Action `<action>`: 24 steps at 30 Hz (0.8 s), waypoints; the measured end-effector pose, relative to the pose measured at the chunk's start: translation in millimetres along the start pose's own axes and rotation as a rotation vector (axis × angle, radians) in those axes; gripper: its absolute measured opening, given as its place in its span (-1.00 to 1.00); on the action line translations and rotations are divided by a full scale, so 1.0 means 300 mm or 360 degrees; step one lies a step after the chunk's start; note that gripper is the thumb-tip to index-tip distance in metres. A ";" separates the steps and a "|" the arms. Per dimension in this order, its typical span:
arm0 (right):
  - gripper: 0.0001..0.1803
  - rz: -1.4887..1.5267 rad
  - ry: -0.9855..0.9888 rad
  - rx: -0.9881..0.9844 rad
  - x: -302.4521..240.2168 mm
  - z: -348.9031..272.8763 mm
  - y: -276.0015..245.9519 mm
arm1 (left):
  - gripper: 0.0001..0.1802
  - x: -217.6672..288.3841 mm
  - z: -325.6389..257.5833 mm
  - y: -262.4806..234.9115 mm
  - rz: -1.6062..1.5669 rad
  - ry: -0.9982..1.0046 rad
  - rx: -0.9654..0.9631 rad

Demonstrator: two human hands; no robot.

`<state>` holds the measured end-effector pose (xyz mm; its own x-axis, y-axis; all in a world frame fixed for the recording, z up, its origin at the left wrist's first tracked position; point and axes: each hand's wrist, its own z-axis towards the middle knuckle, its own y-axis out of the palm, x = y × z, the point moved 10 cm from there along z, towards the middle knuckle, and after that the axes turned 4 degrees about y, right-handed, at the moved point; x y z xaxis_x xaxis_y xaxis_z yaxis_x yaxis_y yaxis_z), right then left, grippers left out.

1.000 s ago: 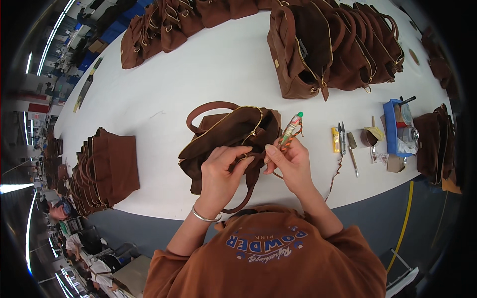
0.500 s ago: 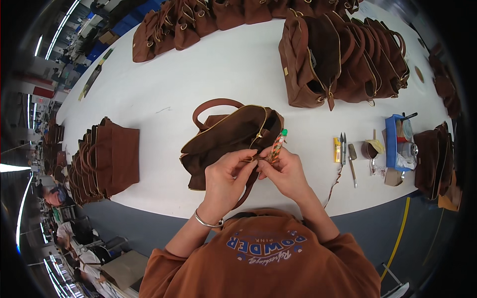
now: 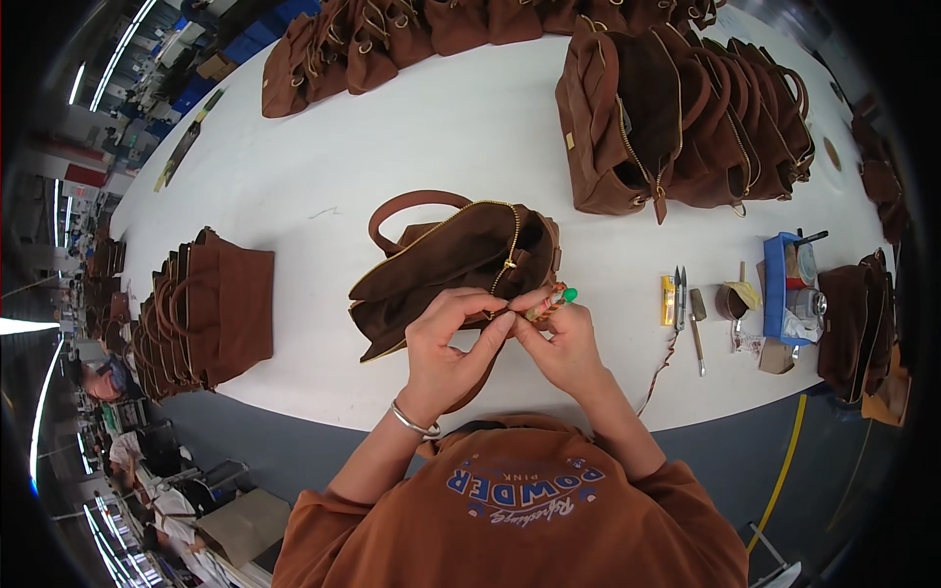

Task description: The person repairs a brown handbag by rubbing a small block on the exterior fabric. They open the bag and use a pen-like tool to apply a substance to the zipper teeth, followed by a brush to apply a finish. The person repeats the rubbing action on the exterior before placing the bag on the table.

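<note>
A brown handbag point(image 3: 421, 267) lies before me with its top unzipped, the dark lining and gold zipper teeth showing. One handle loops up on its far side. My left hand point(image 3: 446, 338) is closed in a pinch at the bag's near right edge, on what looks like the zipper's end. Against it, my right hand point(image 3: 561, 343) pinches the same spot with thumb and fingertips. Tucked in the right hand is a slim red-and-white patterned stick with a green tip point(image 3: 569, 294); its kind is unclear. The pinched part is mostly hidden by my fingertips.
Brown handbags stand in rows at the left point(image 3: 225, 304), far edge point(image 3: 461, 24) and far right point(image 3: 627, 127). Right of me lie tweezers point(image 3: 680, 294), a yellow box point(image 3: 668, 300), a brush point(image 3: 697, 328), a small cup point(image 3: 730, 299) and a blue bin point(image 3: 774, 289).
The patterned stick has tipped over to the right in my right hand. The handbag has shifted slightly left, and both hands remain pinched together at its edge.
</note>
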<state>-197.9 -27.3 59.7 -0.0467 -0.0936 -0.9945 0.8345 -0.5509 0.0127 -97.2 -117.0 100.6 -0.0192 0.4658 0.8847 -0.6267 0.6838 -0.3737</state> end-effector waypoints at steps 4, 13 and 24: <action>-0.80 0.0373 0.0266 -0.0038 0.096 0.007 0.011 | -0.75 -0.056 0.020 0.010 -0.0046 -0.0011 -0.0020; -0.73 0.0609 0.0391 -0.0078 0.123 0.017 0.024 | -0.71 -0.058 0.063 0.003 -0.0045 -0.0092 -0.0087; -0.75 0.0852 0.0361 0.0035 0.054 0.025 -0.066 | -0.76 -0.025 0.072 -0.006 0.0213 0.0071 -0.0015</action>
<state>-219.3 -24.0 44.0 0.4995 -0.1855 -0.8462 0.6978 -0.4928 0.5198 -112.8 -134.0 100.8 -0.0673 0.5778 0.8134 -0.6135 0.6190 -0.4904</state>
